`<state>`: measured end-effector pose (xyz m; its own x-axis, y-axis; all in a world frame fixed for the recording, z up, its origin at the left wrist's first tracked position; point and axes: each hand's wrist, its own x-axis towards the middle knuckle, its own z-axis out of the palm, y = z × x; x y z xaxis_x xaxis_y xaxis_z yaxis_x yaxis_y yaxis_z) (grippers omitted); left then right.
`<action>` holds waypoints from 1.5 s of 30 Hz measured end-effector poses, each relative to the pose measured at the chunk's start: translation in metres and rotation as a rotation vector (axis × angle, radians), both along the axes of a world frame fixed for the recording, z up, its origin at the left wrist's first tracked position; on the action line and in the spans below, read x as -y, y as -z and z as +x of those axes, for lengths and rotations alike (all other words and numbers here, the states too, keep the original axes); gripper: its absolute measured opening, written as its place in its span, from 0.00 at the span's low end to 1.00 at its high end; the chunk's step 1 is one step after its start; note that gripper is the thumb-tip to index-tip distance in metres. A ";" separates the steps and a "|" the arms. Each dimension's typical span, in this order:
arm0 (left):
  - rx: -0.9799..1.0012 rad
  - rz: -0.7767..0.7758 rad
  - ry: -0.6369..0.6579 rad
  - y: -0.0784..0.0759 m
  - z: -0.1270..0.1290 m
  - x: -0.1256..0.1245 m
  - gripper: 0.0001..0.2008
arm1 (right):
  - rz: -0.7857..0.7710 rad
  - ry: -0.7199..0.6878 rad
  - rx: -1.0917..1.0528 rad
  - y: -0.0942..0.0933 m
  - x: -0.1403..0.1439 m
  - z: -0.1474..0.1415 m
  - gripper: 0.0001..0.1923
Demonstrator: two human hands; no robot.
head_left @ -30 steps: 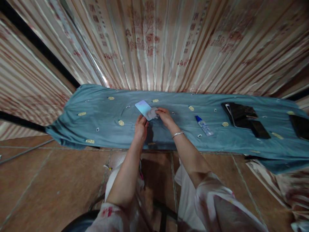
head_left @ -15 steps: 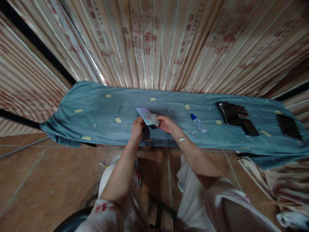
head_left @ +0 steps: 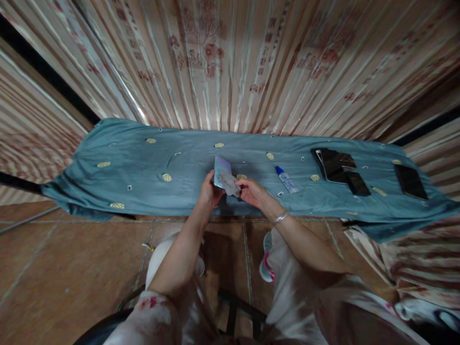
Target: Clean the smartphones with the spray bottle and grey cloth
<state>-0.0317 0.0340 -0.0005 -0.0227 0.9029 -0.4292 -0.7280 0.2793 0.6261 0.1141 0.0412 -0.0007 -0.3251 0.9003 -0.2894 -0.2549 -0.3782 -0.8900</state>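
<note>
- The left hand (head_left: pixel 209 190) grips a phone (head_left: pixel 221 170) by its lower edge, with its fingers wrapped around it, and holds it tilted upright just above the table (head_left: pixel 143 163).
- The right hand (head_left: pixel 252 191) pinches a small grey cloth (head_left: pixel 229 183) between thumb and fingers and presses it against the lower right part of the phone.
- The phone's pale, shiny back catches bluish light; it sits above the middle of the table, near its front edge.
- A silver bangle (head_left: pixel 281 218) circles the right wrist.
- A blue-green cover with yellow spots drapes the table.
- A small bottle (head_left: pixel 286 179) with a blue cap lies to the right of the hands.
- Further right, a stack of dark phones (head_left: pixel 336 167) lies on the cover, and one more dark phone (head_left: pixel 410 181) lies well apart from it, near the table's right end.
</note>
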 end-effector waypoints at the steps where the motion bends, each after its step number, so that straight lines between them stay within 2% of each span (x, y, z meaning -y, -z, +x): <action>1: 0.013 0.002 0.012 -0.001 0.002 0.000 0.12 | -0.025 -0.004 -0.005 -0.002 0.001 0.003 0.03; 5: 0.058 0.010 0.043 -0.004 0.006 0.002 0.13 | -0.091 -0.020 -0.033 -0.015 0.008 0.013 0.03; 9: 0.077 0.015 0.024 -0.011 0.005 0.006 0.12 | -0.066 -0.063 -0.016 -0.032 0.014 0.028 0.05; 12: 0.065 -0.010 -0.023 -0.020 0.003 0.013 0.10 | 0.022 0.026 0.090 -0.040 0.014 0.042 0.07; 16: 0.051 0.022 0.084 -0.029 0.004 0.027 0.17 | 0.083 0.178 0.152 -0.040 0.004 0.057 0.10; 19: 0.039 -0.002 0.096 -0.032 0.008 0.036 0.17 | 0.265 0.264 0.283 -0.034 -0.002 0.062 0.11; 23: 0.062 -0.011 0.143 -0.037 0.015 0.042 0.17 | 0.579 0.271 0.641 -0.031 -0.002 0.060 0.15; 26: 0.086 -0.016 0.183 -0.042 0.019 0.045 0.16 | 0.829 0.257 0.875 -0.031 0.005 0.050 0.17; 29: 0.105 -0.036 0.168 -0.046 0.022 0.047 0.14 | 1.027 0.158 0.992 -0.030 0.013 0.036 0.20; 34: 0.101 -0.070 0.115 -0.047 0.021 0.049 0.12 | 1.111 0.032 1.122 -0.028 0.022 0.026 0.23; 40: 0.089 -0.072 0.123 -0.047 0.018 0.052 0.10 | 1.146 0.081 1.092 -0.023 0.019 0.028 0.20; 45: 0.066 -0.029 0.091 -0.037 0.016 0.049 0.09 | 1.225 0.085 1.078 -0.022 0.036 0.014 0.20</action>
